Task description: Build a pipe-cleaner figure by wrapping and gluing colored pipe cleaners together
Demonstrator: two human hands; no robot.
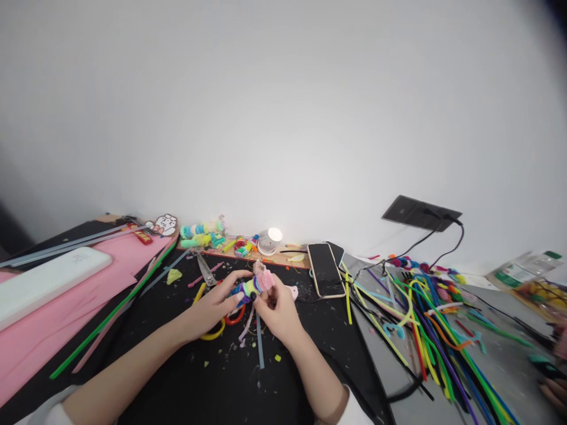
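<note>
Between my two hands is a small pipe-cleaner figure (pixel 251 288), banded in blue, yellow-green and pink. My left hand (pixel 220 302) closes round its blue end from the left. At its pink end, the fingers of my right hand (pixel 280 311) pinch it from the right. Just beneath my left hand lie scissors (pixel 207 271), blades pointing away, with red and yellow handles partly covered by the hand. A grey-blue strip (pixel 260 342) lies on the black mat (pixel 190 383) below the figure, among small coloured scraps.
Beyond my hands stand a round lit lamp (pixel 269 241) and a phone (pixel 325 270). Many loose pipe cleaners (pixel 438 336) spread over the right side, with black cables among them. On the left are a white box (pixel 57 280) and pink sheets (pixel 119 260). Another person's hand (pixel 553 392) shows at the far right.
</note>
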